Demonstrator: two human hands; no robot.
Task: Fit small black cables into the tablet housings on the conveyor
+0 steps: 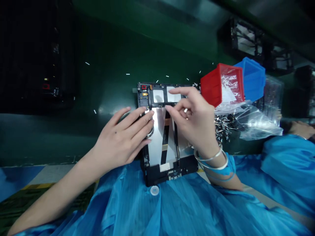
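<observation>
An opened tablet [157,150] lies at the table's near edge, its silver battery, black ribbon cables and two white square pads [158,96] exposed. Across its left edge rests my left hand [125,134], fingers stretched flat and holding nothing. My right hand [194,114] hovers over the upper right of the tablet. Its index finger reaches to the right white pad, and the thumb tip is by the battery's top edge, apart from the index. The other fingers curl inward; a small pale spot shows among them, too small to name.
Right of the tablet stand a red bin [211,85] holding clear plastic and a blue bin [253,78]. Clear bags [258,124] and a pile of thin strips [222,126] lie before them. White slivers dot the green table [110,91]. A co-worker's blue sleeve [287,160] is at right.
</observation>
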